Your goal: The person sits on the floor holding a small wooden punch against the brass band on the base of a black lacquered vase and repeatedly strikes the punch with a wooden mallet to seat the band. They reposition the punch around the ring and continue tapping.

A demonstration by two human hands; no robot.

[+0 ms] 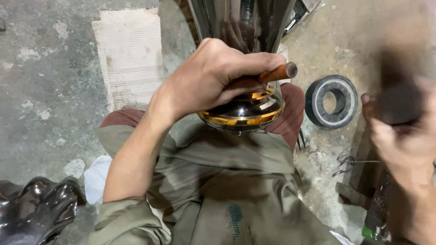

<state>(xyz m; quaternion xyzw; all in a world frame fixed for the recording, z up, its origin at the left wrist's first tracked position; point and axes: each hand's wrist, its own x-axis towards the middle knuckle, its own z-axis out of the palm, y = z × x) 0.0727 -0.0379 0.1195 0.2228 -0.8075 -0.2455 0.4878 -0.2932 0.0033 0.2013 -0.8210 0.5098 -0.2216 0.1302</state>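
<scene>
A shiny dark metal vessel [245,106] with gold bands rests on the person's lap, the left hand [218,77] clenched around a wooden-handled tool [277,72] against it; the blurred right hand [399,131] grasps something dark, near a black ring [331,100] on the floor
</scene>
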